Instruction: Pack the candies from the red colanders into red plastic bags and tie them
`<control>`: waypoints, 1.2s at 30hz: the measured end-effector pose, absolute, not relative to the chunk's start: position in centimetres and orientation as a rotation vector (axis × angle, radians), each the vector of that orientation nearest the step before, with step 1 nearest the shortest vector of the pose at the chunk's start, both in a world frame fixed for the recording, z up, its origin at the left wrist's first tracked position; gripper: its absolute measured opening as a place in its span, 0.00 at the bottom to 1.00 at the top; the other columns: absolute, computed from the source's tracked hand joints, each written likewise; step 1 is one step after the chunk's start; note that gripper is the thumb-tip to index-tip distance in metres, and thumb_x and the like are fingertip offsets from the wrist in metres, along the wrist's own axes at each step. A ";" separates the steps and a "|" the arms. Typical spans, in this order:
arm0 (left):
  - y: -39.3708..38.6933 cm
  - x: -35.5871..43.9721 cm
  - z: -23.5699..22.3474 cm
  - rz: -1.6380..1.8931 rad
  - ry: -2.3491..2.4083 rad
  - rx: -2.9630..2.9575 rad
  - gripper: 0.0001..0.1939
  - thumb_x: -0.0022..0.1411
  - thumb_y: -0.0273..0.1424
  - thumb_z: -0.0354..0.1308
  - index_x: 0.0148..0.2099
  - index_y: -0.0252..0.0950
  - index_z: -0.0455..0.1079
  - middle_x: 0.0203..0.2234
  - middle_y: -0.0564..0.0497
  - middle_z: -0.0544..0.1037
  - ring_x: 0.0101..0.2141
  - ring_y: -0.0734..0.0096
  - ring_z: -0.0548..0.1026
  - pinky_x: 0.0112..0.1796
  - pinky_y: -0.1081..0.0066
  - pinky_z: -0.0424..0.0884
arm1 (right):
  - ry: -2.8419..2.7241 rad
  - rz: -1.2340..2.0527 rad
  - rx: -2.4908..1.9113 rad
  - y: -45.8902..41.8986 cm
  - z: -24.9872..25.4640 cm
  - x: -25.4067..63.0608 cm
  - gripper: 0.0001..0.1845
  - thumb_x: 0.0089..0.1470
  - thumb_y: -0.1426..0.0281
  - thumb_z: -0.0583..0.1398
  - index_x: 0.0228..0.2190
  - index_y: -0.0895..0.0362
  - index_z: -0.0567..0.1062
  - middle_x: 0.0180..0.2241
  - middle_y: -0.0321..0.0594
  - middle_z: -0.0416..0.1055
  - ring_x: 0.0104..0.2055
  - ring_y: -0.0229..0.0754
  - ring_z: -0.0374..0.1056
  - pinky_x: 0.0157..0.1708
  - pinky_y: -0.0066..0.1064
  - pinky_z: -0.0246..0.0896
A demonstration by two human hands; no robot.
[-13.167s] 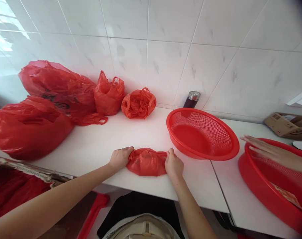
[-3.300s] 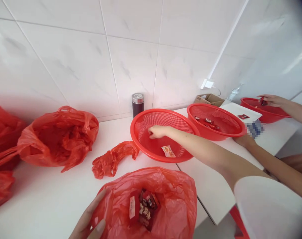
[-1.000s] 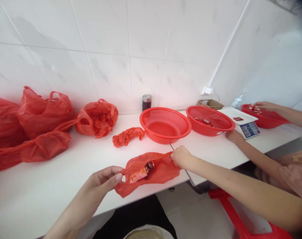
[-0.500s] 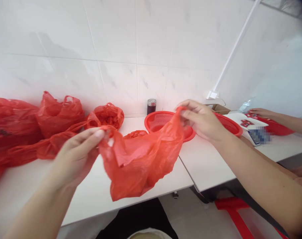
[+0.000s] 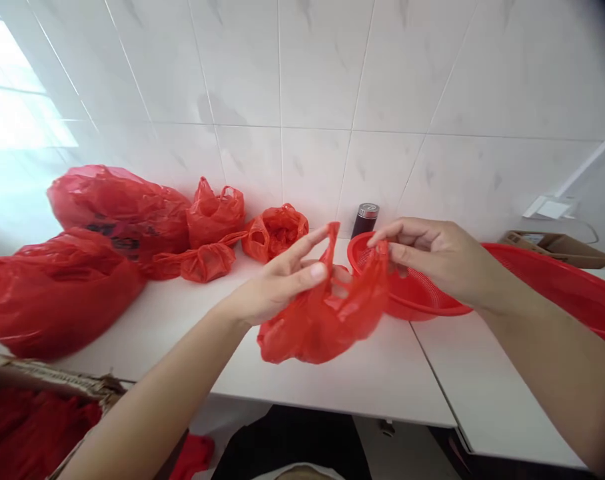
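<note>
A red plastic bag [image 5: 317,333] hangs by its handles between my two hands, above the white table [image 5: 362,387]. My left hand [image 5: 287,277] has one handle looped over the forefinger, with the thumb pressing near it. Between thumb and fingers, my right hand [image 5: 427,257] pinches the other handle. Just behind the bag stands a red mesh basket [image 5: 407,297], partly covered by my right hand. Whatever is inside the held bag cannot be made out.
Several red plastic bags line the wall, a big full one [image 5: 127,207] among them. A dark thermos [image 5: 365,220] stands by the basket. At right are a second red basket [image 5: 547,280] and an open cardboard box [image 5: 557,248]. Lower left, a carton [image 5: 37,373] holds red material.
My view has swung left, bringing the carton and more bags into sight. My hands have come closer together, so the stretched bag now hangs slack and bunched. The co-worker's arm has left the view.
</note>
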State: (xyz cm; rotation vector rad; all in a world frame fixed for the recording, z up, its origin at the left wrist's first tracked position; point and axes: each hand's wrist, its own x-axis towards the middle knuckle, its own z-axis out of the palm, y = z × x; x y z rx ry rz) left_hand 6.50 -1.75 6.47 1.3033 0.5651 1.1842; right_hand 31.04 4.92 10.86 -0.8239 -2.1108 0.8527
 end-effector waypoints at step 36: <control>1.2 4.5 5.2 0.630 1.037 1.817 0.04 0.61 0.29 0.57 0.36 0.38 0.74 0.25 0.56 0.71 0.25 0.75 0.69 0.31 0.72 0.67 | -2.013 1.002 -0.680 3.5 3.6 24.9 0.16 0.66 0.59 0.50 0.50 0.49 0.70 0.46 0.38 0.70 0.50 0.41 0.66 0.51 0.38 0.61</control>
